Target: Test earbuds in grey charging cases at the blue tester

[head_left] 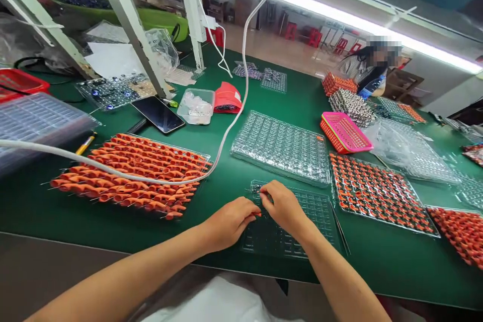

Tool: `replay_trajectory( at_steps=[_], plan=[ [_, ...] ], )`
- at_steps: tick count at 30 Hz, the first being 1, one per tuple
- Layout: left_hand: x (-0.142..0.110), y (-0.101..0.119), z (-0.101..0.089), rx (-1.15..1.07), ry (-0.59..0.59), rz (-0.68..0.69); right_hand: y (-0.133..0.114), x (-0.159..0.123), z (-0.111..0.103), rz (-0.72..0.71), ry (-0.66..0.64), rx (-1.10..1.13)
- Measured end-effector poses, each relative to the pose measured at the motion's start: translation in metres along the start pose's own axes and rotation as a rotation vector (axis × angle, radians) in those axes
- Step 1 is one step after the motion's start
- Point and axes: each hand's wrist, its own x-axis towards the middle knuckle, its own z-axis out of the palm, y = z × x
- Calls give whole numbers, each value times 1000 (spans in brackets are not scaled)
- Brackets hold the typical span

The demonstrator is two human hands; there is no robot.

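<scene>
Overlapping left edge of nearest tray (319,211): left hand (231,224), roomy tabletop (211,198) alongside.

From my remote end I see orange on the piece (258,214) in the left hand (236,221), a green tabletop (219,193), wavy orange rows across the curved parts (132,193) at left, orange dotted with black on the tray inserts (377,193) at right, a hot-pink latticed basket (352,133), a black smartphone (160,113), a white cable (247,25) and a lime-green basin (162,20)
</scene>
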Motion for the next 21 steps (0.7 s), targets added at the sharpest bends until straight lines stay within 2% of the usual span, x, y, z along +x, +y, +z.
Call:
replay_trajectory(
  at_steps=[6, 11, 14, 18, 21],
  plan=[
    [-2, -8, 9, 83, 35, 63, 1, 23, 21, -24, -55, -59],
    [0, -6, 9, 89, 30, 38, 1, 25, 20, -71, -24, -30],
    [-1, -2, 6, 53, 45, 27, 1, 20, 13, -72, 29, 25],
    [-1, 4, -2, -162, 119, -56, -5, -3, -6, -5, 93, 116],
    [5, 4, -8, -563, 115, -302, -15, -29, -18, 81, 167, 244]
  ],
)
